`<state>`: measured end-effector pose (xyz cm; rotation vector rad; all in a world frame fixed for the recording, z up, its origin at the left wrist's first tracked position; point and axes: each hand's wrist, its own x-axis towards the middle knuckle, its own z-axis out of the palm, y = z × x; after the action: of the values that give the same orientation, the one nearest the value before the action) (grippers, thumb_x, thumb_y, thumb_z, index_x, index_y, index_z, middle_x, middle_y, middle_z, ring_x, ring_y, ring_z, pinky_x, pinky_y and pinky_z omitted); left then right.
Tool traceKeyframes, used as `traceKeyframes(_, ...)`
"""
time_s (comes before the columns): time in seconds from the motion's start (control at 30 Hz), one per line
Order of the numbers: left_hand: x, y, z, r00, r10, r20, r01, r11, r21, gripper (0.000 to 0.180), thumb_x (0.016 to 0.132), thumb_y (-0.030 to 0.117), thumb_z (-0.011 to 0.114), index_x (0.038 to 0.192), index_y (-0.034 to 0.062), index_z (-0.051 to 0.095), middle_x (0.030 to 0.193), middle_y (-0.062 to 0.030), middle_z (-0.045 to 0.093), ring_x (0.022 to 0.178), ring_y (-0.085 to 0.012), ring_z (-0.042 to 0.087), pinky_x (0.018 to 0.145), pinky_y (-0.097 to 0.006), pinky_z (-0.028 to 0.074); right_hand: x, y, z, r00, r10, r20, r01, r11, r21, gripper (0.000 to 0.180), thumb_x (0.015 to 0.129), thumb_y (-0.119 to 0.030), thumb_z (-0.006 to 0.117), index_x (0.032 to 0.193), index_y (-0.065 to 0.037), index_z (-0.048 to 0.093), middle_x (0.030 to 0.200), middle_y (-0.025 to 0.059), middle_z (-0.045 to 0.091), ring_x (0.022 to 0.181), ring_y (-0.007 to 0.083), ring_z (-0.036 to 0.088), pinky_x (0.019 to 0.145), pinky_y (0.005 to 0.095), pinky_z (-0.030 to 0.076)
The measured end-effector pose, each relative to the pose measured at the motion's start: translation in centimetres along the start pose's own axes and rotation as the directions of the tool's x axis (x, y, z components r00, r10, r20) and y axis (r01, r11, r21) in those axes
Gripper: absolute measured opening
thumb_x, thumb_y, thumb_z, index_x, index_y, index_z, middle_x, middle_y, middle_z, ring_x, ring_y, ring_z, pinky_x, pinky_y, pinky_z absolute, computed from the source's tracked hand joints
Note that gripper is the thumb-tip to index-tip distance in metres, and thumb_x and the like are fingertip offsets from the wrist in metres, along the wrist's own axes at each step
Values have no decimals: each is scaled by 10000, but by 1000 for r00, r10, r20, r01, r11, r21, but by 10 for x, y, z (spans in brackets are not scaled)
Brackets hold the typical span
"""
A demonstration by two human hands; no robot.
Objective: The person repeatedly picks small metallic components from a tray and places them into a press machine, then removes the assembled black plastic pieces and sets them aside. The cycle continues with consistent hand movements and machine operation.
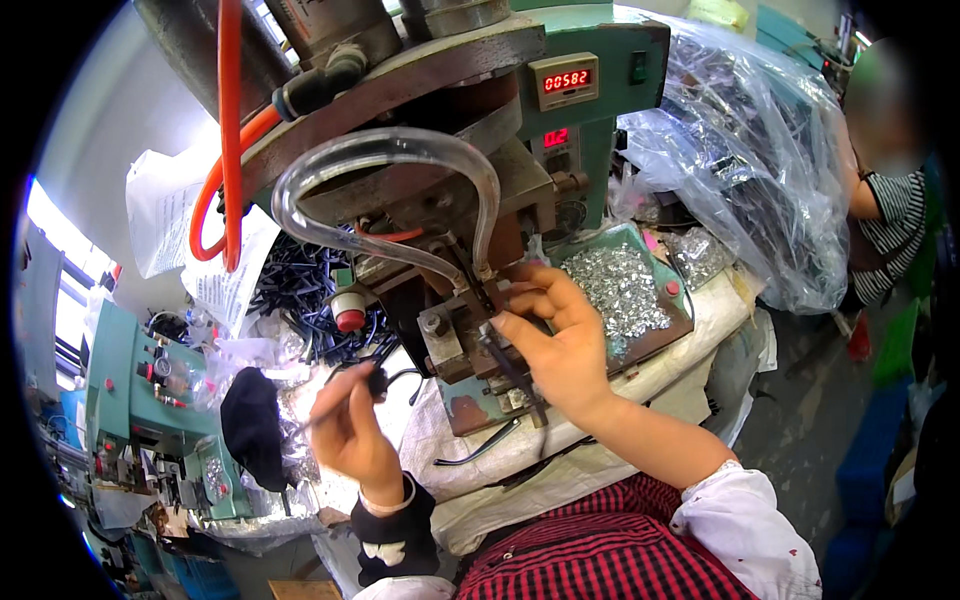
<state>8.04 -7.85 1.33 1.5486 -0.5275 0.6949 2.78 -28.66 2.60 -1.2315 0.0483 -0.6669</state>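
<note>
My right hand (565,345) is at the front of the press, thumb and fingers pinched on a dark, slim eyeglass temple (512,372) set at the metal fixture (440,345). My left hand (355,435) is raised to the left of the fixture. Its fingers close on another dark, thin piece, probably an eyeglass temple (322,410), blurred in part; a black lump (377,382) shows at its fingertips. One loose eyeglass temple (480,446) lies on the pale cloth in front of the press. A clear hose (385,145) loops down to the fixture above my right hand.
A green tray (640,250) of small shiny metal parts sits right of the fixture. Behind my left hand are a red button (350,318) and a heap of dark temples (300,285). An orange hose (229,130) hangs left. Plastic-wrapped goods (740,170) and another person (888,210) are at right.
</note>
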Motion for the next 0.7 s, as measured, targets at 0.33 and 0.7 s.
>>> traceKeyframes(0.33, 7, 54, 54, 525, 589, 614, -719, 694, -51, 230, 760, 67, 824, 960, 27, 717, 1021, -130, 727, 635, -159, 637, 544, -258, 502, 10, -21, -61, 964, -142, 226, 265, 615, -743, 334, 853, -97, 685, 1178, -20, 678, 1299, 235, 598, 1252, 400, 559, 1052, 475, 456)
traceKeyframes(0.7, 0, 30, 69, 525, 636, 565, -749, 661, -48, 185, 761, 74, 814, 913, 77, 710, 1018, -111, 739, 542, -119, 570, 456, -247, 413, 4, 44, -146, 928, -356, 106, 169, 151, -974, 133, 769, -121, 785, 898, -108, 758, 1179, 168, 670, 1256, 384, 563, 975, 473, 479)
